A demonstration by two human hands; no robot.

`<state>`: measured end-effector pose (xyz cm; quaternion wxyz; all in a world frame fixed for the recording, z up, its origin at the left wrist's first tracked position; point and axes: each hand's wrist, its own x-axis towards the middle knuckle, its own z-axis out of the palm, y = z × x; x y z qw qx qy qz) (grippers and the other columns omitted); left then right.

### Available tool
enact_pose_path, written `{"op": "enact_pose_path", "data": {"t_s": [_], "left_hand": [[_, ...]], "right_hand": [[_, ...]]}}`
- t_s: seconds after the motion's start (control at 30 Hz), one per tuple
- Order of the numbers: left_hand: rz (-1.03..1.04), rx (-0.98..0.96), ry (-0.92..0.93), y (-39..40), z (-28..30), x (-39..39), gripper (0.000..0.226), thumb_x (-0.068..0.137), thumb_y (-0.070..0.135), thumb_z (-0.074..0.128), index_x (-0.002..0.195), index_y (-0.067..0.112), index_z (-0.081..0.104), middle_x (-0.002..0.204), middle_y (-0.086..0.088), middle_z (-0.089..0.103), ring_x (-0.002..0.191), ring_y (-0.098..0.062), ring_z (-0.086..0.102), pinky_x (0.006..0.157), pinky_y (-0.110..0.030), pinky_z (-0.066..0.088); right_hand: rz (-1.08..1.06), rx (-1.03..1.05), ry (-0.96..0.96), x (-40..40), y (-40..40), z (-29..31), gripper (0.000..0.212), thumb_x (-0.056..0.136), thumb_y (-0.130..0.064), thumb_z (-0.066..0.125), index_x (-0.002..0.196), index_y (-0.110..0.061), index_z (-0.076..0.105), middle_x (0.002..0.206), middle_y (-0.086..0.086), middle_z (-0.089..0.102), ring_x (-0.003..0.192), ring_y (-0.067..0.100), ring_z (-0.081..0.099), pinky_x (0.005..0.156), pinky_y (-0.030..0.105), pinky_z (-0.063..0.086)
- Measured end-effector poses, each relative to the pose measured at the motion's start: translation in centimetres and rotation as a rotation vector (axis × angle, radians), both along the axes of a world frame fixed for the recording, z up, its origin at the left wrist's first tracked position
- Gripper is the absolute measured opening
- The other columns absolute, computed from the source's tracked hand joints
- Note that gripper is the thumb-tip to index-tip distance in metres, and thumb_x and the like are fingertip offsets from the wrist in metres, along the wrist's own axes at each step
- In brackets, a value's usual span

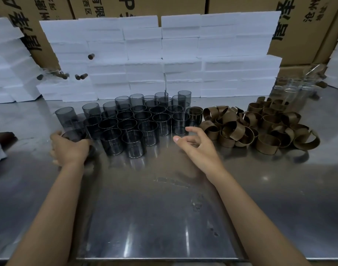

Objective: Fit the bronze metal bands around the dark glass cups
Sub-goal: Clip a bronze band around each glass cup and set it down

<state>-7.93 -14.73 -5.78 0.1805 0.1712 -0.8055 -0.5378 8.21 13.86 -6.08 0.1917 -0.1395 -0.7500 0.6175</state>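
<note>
Up front, a broad bare stretch of steel tabletop [164, 217] from the near edge to the cups, both forearms lying across it. Toward the far edge, a block of dark glass cups [137, 120] standing upright and close together, rims up, nothing visible inside them. Just right of that block, a loose heap of bronze bands [260, 127], open curled strips piled over one another, reaching toward the right edge; one cup [194, 115] at the block's right end touching the heap, possibly with a band around it, hard to tell. Behind both, along the far edge, a wall of white foam blocks [160, 54] with cardboard boxes [302, 25] above and behind. At the far right corner, some clear glasses [296, 87], blurred. Near the left edge, left hand [70, 148] wrapped around a single dark cup [74, 135] at the block's near-left corner, fingers curled about its side, cup standing on the tabletop. Right hand [197, 143] hovering low between cups and bands, holding nothing, fingers spread and loosely bent, thumb pointing left, close to the nearest bands but apart from them.
</note>
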Motion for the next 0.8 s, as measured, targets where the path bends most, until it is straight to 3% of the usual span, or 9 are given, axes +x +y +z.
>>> {"op": "enact_pose_path", "data": {"t_s": [0.1,0.2,0.3,0.4,0.53,0.63,0.7,0.8], "left_hand": [[0.055,-0.236,0.188,1.1,1.0,1.9,0.072,0.082,0.021,0.078,0.144,0.01,0.045,0.147,-0.022,0.045,0.139,-0.039,0.035,0.117,-0.044,0.027],[-0.149,-0.363,0.488,2.6,2.2,4.0,0.028,0.087,0.022,0.067,0.113,0.011,0.066,0.125,-0.015,0.055,0.125,-0.032,0.047,0.107,-0.037,0.037],[-0.387,-0.402,0.327,4.0,1.8,5.0,0.008,0.089,0.023,0.068,0.089,0.015,0.066,0.118,-0.002,0.046,0.116,-0.027,0.053,0.099,-0.039,0.045],[-0.442,-0.38,0.191,4.7,0.8,5.5,0.017,0.09,0.026,0.069,0.085,0.014,0.058,0.123,-0.002,0.038,0.107,-0.027,0.056,0.087,-0.045,0.054],[-0.406,-0.399,0.188,4.0,0.4,5.1,0.028,0.091,0.036,0.072,0.084,0.014,0.055,0.12,-0.011,0.049,0.099,-0.021,0.052,0.081,-0.034,0.04],[-0.41,-0.429,0.17,3.7,0.3,4.9,0.034,0.09,0.043,0.073,0.081,0.016,0.055,0.106,-0.02,0.061,0.091,-0.034,0.062,0.073,-0.037,0.044],[-0.331,-0.392,0.289,3.9,0.8,5.3,0.033,0.088,0.041,0.076,0.089,0.017,0.054,0.107,-0.015,0.06,0.097,-0.036,0.061,0.077,-0.039,0.044],[-0.221,-0.202,0.549,5.2,3.1,6.7,0.048,0.082,0.045,0.081,0.108,0.033,0.042,0.114,-0.001,0.055,0.108,-0.028,0.057,0.088,-0.042,0.05]], "right_hand": [[-0.005,0.009,-0.003,-0.1,0.0,-0.1,0.051,0.086,-0.05,0.077,0.13,-0.033,0.056,0.098,-0.012,0.075,0.105,-0.001,0.064,0.082,0.015,0.042],[-0.01,0.021,-0.006,-0.1,0.0,0.0,0.05,0.088,-0.05,0.075,0.13,-0.032,0.057,0.099,-0.01,0.075,0.104,0.0,0.064,0.081,0.015,0.041],[-0.014,0.023,-0.01,0.0,0.0,0.0,0.046,0.089,-0.05,0.073,0.129,-0.032,0.058,0.1,-0.009,0.075,0.101,-0.002,0.063,0.078,0.013,0.041],[-0.017,0.019,-0.016,0.0,0.1,0.0,0.044,0.09,-0.05,0.072,0.128,-0.032,0.058,0.103,-0.009,0.074,0.103,-0.001,0.063,0.078,0.013,0.041],[-0.012,0.013,-0.02,0.1,0.1,0.1,0.042,0.091,-0.05,0.071,0.127,-0.033,0.059,0.103,-0.009,0.074,0.1,-0.003,0.063,0.076,0.013,0.041],[-0.012,0.014,-0.024,0.1,0.1,0.1,0.041,0.091,-0.051,0.071,0.126,-0.033,0.06,0.104,-0.01,0.073,0.099,-0.003,0.063,0.076,0.013,0.042],[-0.014,0.008,-0.028,0.0,0.1,0.1,0.04,0.091,-0.051,0.07,0.126,-0.033,0.06,0.104,-0.009,0.073,0.099,-0.002,0.063,0.076,0.014,0.042],[-0.015,-0.003,-0.031,0.0,0.1,0.3,0.04,0.092,-0.053,0.069,0.126,-0.034,0.06,0.104,-0.01,0.073,0.1,-0.003,0.062,0.076,0.014,0.042]]}}
